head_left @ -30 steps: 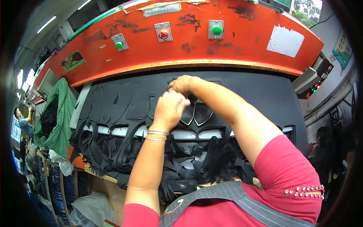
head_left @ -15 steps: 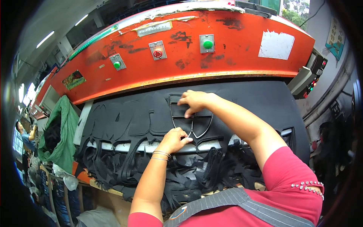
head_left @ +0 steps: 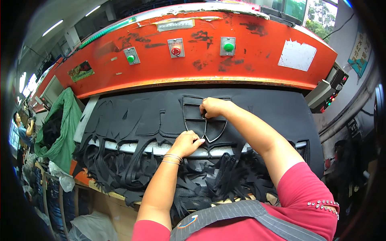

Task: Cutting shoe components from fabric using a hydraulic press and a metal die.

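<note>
A thin-walled metal cutting die (head_left: 194,119), shield-shaped with crossbars and a pointed lower edge, lies on a black foam-like sheet (head_left: 269,114). My right hand (head_left: 216,107) reaches in from the right, its fingers closed on the die's inner bars near the middle. At the lower left of the die my left hand (head_left: 187,143) pinches the rim between thumb and fingers, close to the point. My fingertips partly cover the metal there. Cut outlines (head_left: 148,124) mark the sheet to the left of the die.
Black scrap strips (head_left: 132,168) hang in a tangle along the near edge, below a pale strip (head_left: 161,149). Behind the sheet rises an orange machine beam (head_left: 152,72) with green and red buttons. A green sack (head_left: 66,128) stands left; another person (head_left: 25,128) is far left.
My right hand's spread fingers have drawn together and closed on the die's middle bars. My left hand stays at the lower rim. The whole view has shifted slightly.
</note>
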### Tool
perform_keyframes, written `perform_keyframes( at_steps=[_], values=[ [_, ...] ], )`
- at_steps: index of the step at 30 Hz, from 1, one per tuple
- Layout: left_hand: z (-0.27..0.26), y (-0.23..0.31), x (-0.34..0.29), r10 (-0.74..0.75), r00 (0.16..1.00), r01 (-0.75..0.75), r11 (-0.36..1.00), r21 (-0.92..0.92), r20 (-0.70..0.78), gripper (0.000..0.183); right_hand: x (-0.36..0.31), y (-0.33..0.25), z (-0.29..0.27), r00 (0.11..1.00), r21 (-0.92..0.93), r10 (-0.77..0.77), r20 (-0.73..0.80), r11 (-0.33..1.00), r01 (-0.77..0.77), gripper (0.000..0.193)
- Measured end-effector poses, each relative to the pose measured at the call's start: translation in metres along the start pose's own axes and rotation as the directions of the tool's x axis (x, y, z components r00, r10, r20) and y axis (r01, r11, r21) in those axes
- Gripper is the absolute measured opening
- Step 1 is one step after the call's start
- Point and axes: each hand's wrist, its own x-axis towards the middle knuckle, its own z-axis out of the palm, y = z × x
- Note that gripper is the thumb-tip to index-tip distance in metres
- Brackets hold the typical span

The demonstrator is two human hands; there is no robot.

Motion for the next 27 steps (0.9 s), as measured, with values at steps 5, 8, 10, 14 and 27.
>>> perform_keyframes(
  at_steps=[5,8,10,14,27],
  values=[
    [0.004,0.001,-0.002,-0.022,1.000,0.022,0.998,0.064,0.003,0.032,0.011,-0.011,-0.005,0.972,-0.115,0.134,0.193,0.987,-0.114,0.031],
    [0.007,0.002,-0.001,-0.020,1.000,0.020,0.998,0.067,0.001,0.032,0.017,-0.018,0.003,0.962,-0.241,0.225,0.157,0.953,-0.184,0.026],
    [0.009,0.004,0.000,-0.016,1.000,0.016,0.998,0.067,0.002,0.030,0.011,-0.015,0.014,0.955,-0.265,0.282,0.092,0.931,-0.250,0.023],
    [0.013,0.000,-0.006,-0.040,0.999,0.040,0.997,0.062,-0.011,0.028,-0.016,-0.014,-0.002,0.946,-0.033,0.232,-0.228,0.969,-0.245,0.022],
    [0.024,-0.007,-0.011,0.136,0.968,-0.125,0.990,0.061,-0.211,0.015,0.001,-0.036,-0.027,0.998,-0.212,0.032,0.048,0.977,-0.021,0.055]
  ],
)
